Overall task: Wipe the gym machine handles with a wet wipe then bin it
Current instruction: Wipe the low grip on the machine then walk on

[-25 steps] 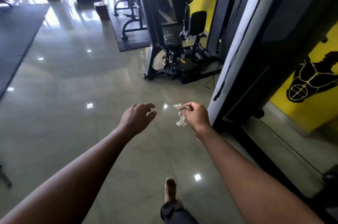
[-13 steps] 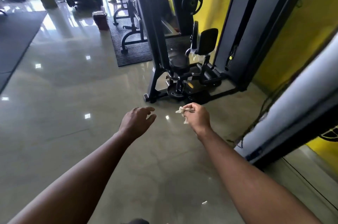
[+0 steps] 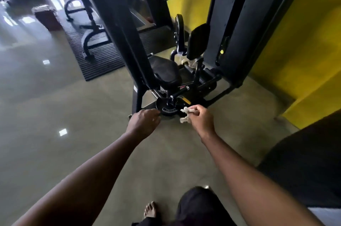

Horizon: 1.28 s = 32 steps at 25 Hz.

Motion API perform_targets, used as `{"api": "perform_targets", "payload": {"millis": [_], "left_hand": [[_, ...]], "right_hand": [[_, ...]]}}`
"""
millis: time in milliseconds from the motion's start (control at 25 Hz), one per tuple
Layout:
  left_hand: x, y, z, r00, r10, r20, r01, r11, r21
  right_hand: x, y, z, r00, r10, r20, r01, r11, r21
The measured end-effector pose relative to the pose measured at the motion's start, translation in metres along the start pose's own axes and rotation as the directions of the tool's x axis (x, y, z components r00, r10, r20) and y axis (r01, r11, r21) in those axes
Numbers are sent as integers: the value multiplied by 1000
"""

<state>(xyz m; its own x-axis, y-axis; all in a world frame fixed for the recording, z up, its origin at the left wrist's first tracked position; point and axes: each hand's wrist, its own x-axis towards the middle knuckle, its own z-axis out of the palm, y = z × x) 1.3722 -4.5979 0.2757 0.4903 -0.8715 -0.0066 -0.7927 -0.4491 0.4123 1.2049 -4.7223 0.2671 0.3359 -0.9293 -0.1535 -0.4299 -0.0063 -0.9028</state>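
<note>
I have the wipe pinched in my right hand, thumb and fingers closed on its top so the crumpled tail hangs free below the knuckles. It looks bunched and used, so I judge the wiping may be done, though nothing here proves it. I hold it out in front at arm's length, over bare floor, probably to keep the damp rag off my clothes while I walk.

My left hand is just beside it, empty, fingers loosely curled and not gripping anything. It rides forward with the other arm, more for balance than for work, I think.

Straight ahead stands the machine, its black seat and pad close past my hands, frame feet planted on the floor. I cannot pick out handles on it from this angle.

Far off to the upper left, at the edge of the mat, sits a brown box-like thing, blurred; it may be the bin, which would explain carrying the wipe this way. My bare foot shows at the bottom, mid-step.
</note>
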Motion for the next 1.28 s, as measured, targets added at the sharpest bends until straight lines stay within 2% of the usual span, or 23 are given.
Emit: {"api": "perform_targets", "payload": {"millis": [160, 320, 480, 560, 720, 840, 960, 1080, 1120, 1200, 1240, 1280], "left_hand": [[113, -21, 36, 998, 61, 2, -61, 998, 4], [217, -46, 103, 998, 51, -28, -52, 998, -43], [297, -75, 184, 994, -7, 113, 14, 998, -60], [327, -90, 222, 991, -19, 131, 28, 997, -68], [372, -127, 299, 987, -34, 159, 42, 998, -47], [385, -149, 339, 985, -86, 152, 96, 994, -59], [388, -160, 360, 997, -15, 82, 19, 999, -43], [387, -164, 365, 1000, 30, -4, -31, 998, -50], [387, -164, 365, 999, 33, -9, -34, 997, -65], [386, -162, 364, 999, 38, -15, -39, 996, -79], [387, -162, 365, 999, 40, -14, -41, 996, -81], [386, -164, 366, 999, 34, -8, -35, 996, -88]], "right_hand": [[113, 19, 28, 1000, -12, -20, 10, 993, -115], [240, 57, 63, 995, 8, 96, 12, 979, -204], [336, 117, 114, 976, -105, 190, 160, 940, -300], [368, 146, 139, 960, -150, 237, 222, 924, -313], [408, 203, 187, 877, -308, 370, 442, 819, -366], [428, 232, 215, 832, -322, 451, 517, 744, -423], [434, 247, 232, 779, -345, 524, 594, 676, -437], [444, 256, 225, 671, -392, 629, 718, 555, -420], [450, 258, 217, 666, -402, 628, 733, 508, -453], [456, 256, 208, 719, -402, 568, 691, 500, -521], [455, 254, 209, 717, -398, 573, 691, 511, -511], [452, 251, 211, 677, -401, 617, 726, 499, -472]]}}
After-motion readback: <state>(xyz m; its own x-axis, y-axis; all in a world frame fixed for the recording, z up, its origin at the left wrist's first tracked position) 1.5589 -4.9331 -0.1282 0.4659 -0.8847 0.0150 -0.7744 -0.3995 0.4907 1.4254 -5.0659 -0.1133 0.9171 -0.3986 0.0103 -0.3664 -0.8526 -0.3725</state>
